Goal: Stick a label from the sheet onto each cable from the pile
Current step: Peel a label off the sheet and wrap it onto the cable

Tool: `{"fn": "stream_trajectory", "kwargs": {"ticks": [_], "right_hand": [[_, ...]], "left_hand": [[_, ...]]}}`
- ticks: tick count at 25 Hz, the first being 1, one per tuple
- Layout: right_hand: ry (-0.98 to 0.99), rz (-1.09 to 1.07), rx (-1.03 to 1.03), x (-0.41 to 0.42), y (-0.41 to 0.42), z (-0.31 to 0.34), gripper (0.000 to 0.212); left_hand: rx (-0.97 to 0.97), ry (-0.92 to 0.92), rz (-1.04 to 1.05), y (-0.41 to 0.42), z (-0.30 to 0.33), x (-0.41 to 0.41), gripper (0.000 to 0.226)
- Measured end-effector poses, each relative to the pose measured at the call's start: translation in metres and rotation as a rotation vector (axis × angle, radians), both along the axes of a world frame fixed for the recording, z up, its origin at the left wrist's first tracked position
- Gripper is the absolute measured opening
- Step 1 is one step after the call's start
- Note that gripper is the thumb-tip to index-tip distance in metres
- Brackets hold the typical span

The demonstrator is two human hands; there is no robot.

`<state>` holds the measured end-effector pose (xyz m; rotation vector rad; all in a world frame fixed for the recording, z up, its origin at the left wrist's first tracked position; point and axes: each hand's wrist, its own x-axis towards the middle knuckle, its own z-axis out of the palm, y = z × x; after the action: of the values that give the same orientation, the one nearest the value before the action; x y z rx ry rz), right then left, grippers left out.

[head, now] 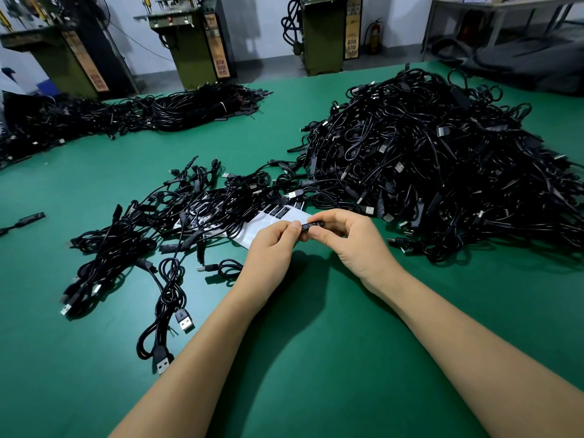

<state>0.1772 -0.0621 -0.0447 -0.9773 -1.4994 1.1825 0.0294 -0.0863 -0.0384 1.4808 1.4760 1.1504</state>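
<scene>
left hand [274, 241] and right hand [344, 235] pinch black label [309, 225] between them, above label sheet [271, 226] | cable hidden | risk: label creases or sticks to fingertips

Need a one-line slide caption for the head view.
Both hands, left hand and right hand, pinch a black labelled cable part above the label sheet, beside the cable pile.

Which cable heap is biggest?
The tall pile right of the hands; the loose scatter on their left and the bundled row far left lie flatter.
</scene>
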Motion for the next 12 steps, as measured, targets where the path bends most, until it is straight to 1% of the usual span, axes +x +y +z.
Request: {"fn": "stream_trajectory", "kwargs": {"ticks": [8,12], "right_hand": [[0.01,0.005,-0.011,0.0006,-0.0002,0.0005,0.017],[0.038,-0.019,-0.009,0.0014,0.0003,0.0006,0.021]], "left_hand": [[0.035,-0.004,-0.005,-0.0027,0.0024,0.0019,0.029],[0.074,0.012,0.005,-0.0039,-0.0018,0.0017,0.017]]}}
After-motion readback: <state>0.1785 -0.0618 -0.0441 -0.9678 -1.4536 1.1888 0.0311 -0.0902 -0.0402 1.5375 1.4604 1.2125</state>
